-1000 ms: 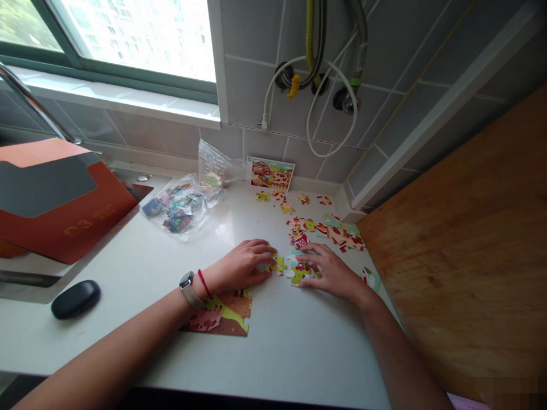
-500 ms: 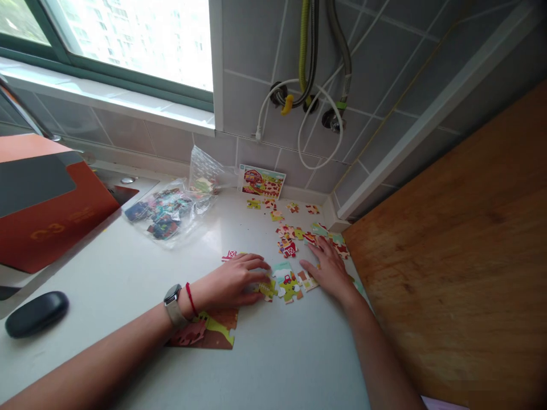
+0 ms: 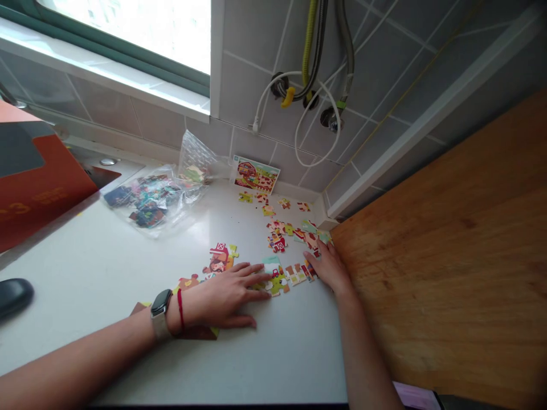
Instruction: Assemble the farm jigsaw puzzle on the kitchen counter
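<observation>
My left hand (image 3: 231,293) lies flat with its fingers spread, its fingertips touching a puzzle piece beside a joined tractor section (image 3: 276,278). Under its wrist, part of a brown puzzle section (image 3: 200,332) shows. Just beyond the knuckles sits a puzzle section with a red barn door (image 3: 220,250). At the right end of the counter, my right hand (image 3: 330,269) rests among loose puzzle pieces, thumb apart from the fingers; its fingertips are partly hidden. Nearest its thumb are a fence-like piece (image 3: 294,274) and a spotted red-and-cream piece (image 3: 313,240).
A puzzle picture card (image 3: 256,175) leans on the tiled wall behind several loose pieces. Clear plastic bags (image 3: 149,199) hold more pieces. An orange box (image 3: 38,188) and a dark oval case (image 3: 13,297) are at left. A wooden panel (image 3: 448,256) borders the counter's right side.
My left hand has spread and flattened its fingers, uncovering the barn-door section. My right hand has shifted toward the wooden panel. The whole view has moved slightly.
</observation>
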Demonstrator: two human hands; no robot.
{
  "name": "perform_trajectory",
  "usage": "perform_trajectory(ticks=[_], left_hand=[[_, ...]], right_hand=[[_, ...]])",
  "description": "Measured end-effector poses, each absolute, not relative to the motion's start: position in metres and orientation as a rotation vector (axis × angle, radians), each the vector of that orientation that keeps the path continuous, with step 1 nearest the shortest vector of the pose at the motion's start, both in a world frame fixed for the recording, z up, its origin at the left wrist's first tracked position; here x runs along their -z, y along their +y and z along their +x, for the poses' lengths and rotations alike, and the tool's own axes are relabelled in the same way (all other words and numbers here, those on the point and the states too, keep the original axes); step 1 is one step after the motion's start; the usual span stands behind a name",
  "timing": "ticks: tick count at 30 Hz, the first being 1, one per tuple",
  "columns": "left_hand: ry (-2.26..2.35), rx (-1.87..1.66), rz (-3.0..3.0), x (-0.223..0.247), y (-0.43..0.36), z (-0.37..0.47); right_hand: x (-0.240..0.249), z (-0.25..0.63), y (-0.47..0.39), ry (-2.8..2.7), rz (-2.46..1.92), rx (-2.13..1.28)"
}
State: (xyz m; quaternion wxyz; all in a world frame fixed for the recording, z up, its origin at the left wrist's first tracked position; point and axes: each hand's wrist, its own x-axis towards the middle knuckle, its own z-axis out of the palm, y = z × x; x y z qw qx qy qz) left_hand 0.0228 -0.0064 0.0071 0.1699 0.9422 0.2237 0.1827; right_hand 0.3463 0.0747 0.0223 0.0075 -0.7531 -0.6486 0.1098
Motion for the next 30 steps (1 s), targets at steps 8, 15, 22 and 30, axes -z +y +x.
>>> perform_trajectory(ticks=[8, 15, 22, 30], left_hand=[[0.641, -0.634, 2.681, -0.004, -0.005, 0.023], [0.706, -0.728, 2.633, -0.007, -0.002, 0.023], [0.751, -0.624, 2.633, -0.014, 0.002, 0.020], [0.661, -0.640, 2.624, -0.016, -0.001, 0.017]], right_hand=[[-0.016, 0.355, 0.076, -2.044, -2.246, -0.181], [-0.015, 0.363, 0.079, -2.028, -2.188, -0.075], [-0.016, 0.364, 0.081, -1.992, -2.202, -0.083], [-0.006, 0.364, 0.084, -1.991, -2.161, -0.019]])
